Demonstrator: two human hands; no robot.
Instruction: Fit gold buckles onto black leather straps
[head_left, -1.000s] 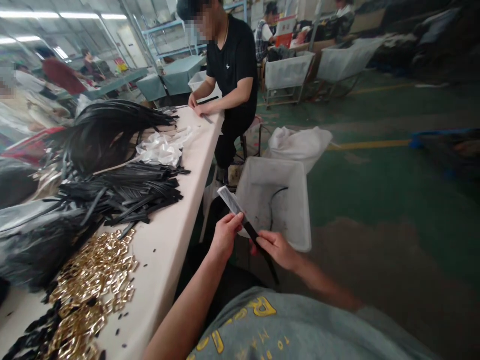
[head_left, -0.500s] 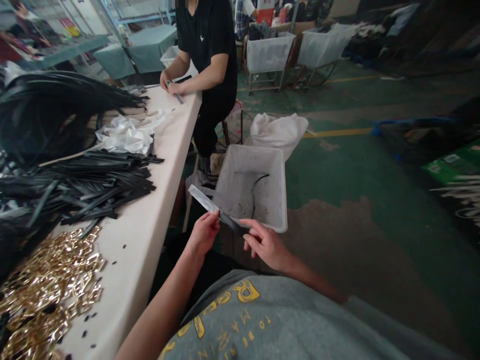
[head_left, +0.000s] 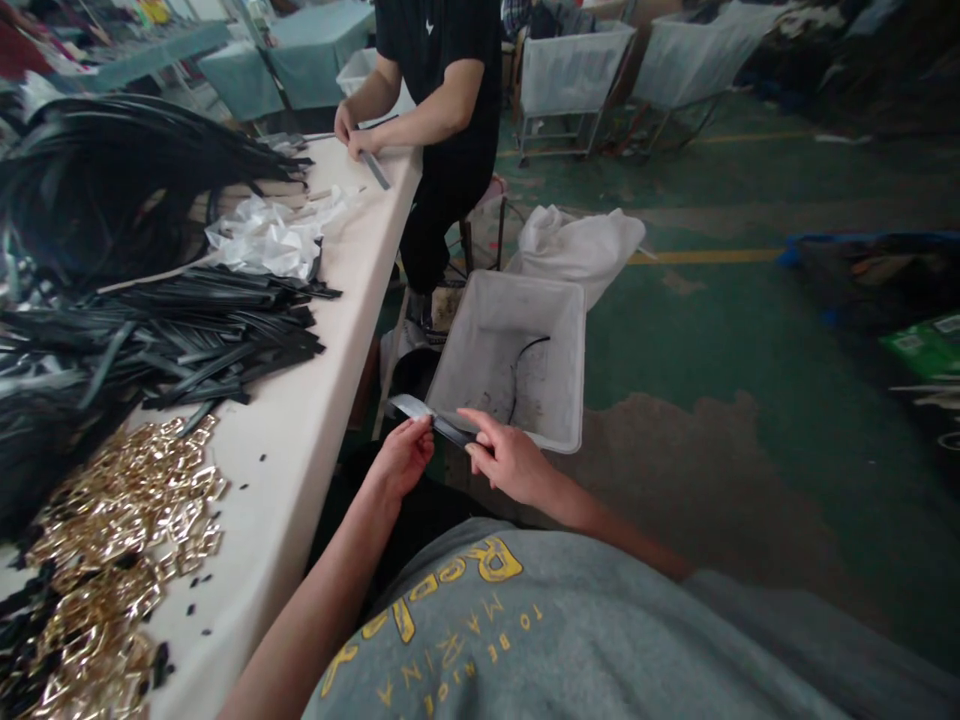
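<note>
We are pinching a dark strip by its pale end in the left hand, its darker length lying in the right hand's grasp, presumably straightening it; the next move is likely calling for steady tension, a bin sitting beyond our grip

The strip is narrow and flat, dark along the part between the two hands and pale grey at its free end (this end bends a little). It is held in the air, slanting, pinched near the pale part by the left hand, and its dark part reaches the right hand, whose fingers partly hide it.
</note>
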